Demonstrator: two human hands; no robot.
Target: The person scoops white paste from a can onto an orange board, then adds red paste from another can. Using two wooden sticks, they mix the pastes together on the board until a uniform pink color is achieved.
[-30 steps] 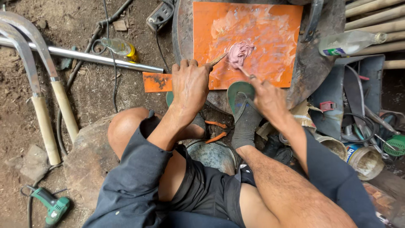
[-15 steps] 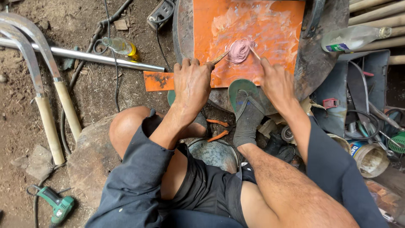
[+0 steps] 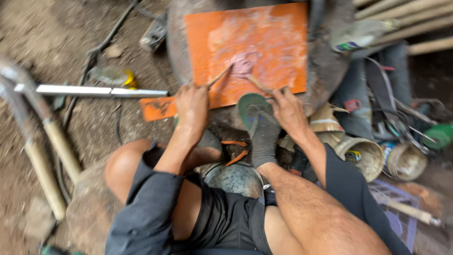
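Legs: bare knees and dark shorts fill the lower middle of the frame; a foot in a grey sock and green sandal (image 3: 258, 123) points up toward the board.
Left hand (image 3: 192, 105): centre of the frame, fingers curled tight round a thin wooden stick (image 3: 218, 78) that slants up and right.
Right hand (image 3: 289, 109): just right of centre, fingers closed on a second stick (image 3: 257, 83) slanting up and left.
Pink lump (image 3: 242, 62): upper centre, a soft, smeared pinkish-grey mass lying on the board; both stick tips meet at it.
Orange board (image 3: 283, 47): flat rectangle, upper centre, streaked with pale pink smears, resting on a dark rounded surface.
Orange scrap (image 3: 158, 108): small piece left of the left hand, just below the board's lower left corner.
Cans (image 3: 365, 153): two round open tins at the right edge, rims crusted; contents too blurred to tell.
Bottle (image 3: 358, 35): clear plastic, lying on its side at upper right.
Metal tube (image 3: 94, 90): lies level at the left, on bare dirt ground.
Wooden handles (image 3: 56, 141): two pale ones at far left.
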